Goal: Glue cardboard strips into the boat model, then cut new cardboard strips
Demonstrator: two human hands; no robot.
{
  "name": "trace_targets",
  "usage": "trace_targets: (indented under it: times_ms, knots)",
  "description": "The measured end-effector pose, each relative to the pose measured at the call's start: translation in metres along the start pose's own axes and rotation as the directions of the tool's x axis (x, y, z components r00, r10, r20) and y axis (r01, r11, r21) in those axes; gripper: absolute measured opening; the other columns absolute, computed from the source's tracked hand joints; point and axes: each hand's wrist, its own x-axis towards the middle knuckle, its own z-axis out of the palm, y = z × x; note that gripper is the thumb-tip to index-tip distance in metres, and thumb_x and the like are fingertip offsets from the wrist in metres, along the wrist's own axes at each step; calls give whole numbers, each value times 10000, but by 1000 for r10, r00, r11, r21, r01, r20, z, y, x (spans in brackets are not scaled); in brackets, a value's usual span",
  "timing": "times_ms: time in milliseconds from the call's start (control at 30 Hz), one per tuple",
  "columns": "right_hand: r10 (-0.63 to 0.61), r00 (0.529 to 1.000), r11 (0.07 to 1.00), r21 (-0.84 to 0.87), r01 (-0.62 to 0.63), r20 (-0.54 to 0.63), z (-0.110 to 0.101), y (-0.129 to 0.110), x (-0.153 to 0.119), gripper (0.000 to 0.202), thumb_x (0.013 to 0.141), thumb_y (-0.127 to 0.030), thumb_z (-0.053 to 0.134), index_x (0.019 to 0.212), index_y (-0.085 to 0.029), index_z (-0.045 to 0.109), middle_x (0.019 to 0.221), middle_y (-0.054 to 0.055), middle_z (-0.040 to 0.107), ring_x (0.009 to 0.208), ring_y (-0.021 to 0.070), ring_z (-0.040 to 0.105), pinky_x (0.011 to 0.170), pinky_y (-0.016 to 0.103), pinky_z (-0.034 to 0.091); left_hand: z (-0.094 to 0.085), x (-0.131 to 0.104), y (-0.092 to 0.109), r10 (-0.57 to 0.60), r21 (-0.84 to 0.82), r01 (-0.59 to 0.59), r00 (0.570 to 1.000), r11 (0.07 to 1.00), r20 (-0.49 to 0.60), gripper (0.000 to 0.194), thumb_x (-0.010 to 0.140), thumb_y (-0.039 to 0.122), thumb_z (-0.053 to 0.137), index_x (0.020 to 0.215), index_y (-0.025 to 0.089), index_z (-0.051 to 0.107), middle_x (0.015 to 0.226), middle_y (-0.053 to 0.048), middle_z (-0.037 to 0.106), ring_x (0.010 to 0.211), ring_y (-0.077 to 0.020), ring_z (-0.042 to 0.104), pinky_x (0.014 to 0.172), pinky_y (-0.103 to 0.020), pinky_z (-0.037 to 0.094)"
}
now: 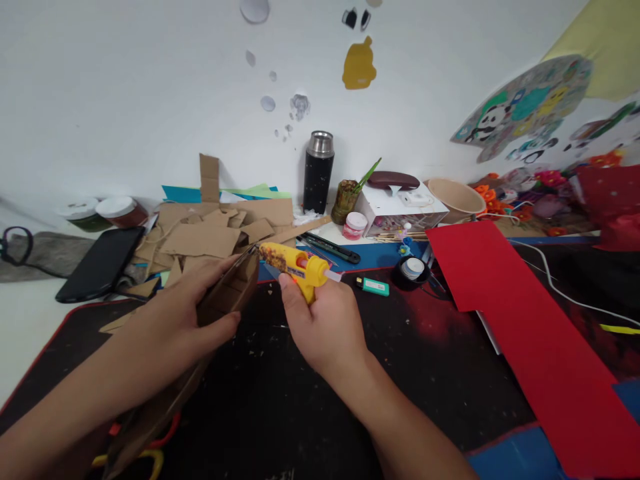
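Note:
My right hand point(327, 327) is wrapped round the handle of a yellow hot glue gun point(287, 258), with a whitish glue stick poking out of its back end. The gun's nozzle points left and meets, or nearly meets, the upper edge of a bent cardboard piece point(235, 290). That piece stands tilted in my left hand point(200, 310), its thumb on the near side and the fingers over the far side. Beneath the left forearm, scissors with yellow and red handles point(159, 460) lie on the dark mat, partly hidden.
Cardboard scraps point(200, 237) pile up behind my left hand, beside a black phone point(100, 263). A black thermos point(319, 173), a cutter knife point(330, 247) and a green lighter point(373, 287) lie beyond my right hand. Red card point(525, 320) covers the right side.

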Motion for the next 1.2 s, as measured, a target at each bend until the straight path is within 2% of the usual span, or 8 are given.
trace_targets:
  times_ms: [267, 367, 567, 800, 933, 1200]
  knots:
    - [36, 999, 998, 57, -35, -19, 0, -1, 1, 389, 1085, -467, 574, 951, -179, 797, 865, 134, 819, 846, 295, 811, 733, 343, 586, -2, 0, 3, -42, -35, 43, 999, 998, 31, 816, 799, 573, 618, 1539, 230, 626, 1589, -99, 659, 1435, -423, 642, 1232, -650, 487]
    - [42, 999, 997, 66, -41, -23, 0, -1, 1, 381, 1084, -462, 588, 902, -193, 786, 820, 117, 803, 802, 276, 794, 692, 322, 568, -3, 2, 1, -59, -56, 61, 998, 997, 38, 842, 791, 558, 624, 1565, 227, 614, 1589, -103, 656, 1432, -423, 645, 1250, -666, 459]
    - [69, 997, 995, 69, -66, -38, -2, -2, 3, 422, 1064, -472, 578, 761, -206, 705, 702, 88, 749, 651, 241, 716, 643, 331, 509, -3, 6, 0, -73, -189, 95, 990, 977, 121, 802, 765, 494, 649, 1531, 259, 658, 1534, -87, 705, 1395, -395, 678, 1214, -635, 511]
    - [70, 996, 992, 104, -65, -47, -1, -2, 4, 423, 1062, -469, 552, 768, -200, 695, 731, 95, 756, 670, 239, 715, 646, 327, 488, -5, 7, -1, -103, -275, 138, 985, 952, 138, 830, 752, 523, 706, 1527, 230, 666, 1566, -109, 678, 1436, -408, 639, 1260, -627, 449]
    - [67, 996, 995, 81, -63, -54, -2, -1, 3, 430, 1060, -468, 556, 744, -203, 678, 689, 78, 732, 616, 223, 676, 603, 319, 452, -4, 7, -2, -97, -275, 126, 988, 953, 118, 815, 748, 501, 694, 1522, 245, 666, 1567, -91, 678, 1439, -405, 634, 1261, -628, 452]
    - [63, 998, 993, 101, -60, -29, -2, -1, 3, 369, 1061, -438, 607, 826, -193, 749, 740, 82, 755, 689, 235, 720, 638, 309, 509, -3, 7, -3, -108, -196, 124, 990, 973, 90, 855, 767, 520, 671, 1568, 227, 614, 1602, -87, 647, 1466, -412, 606, 1284, -655, 408]
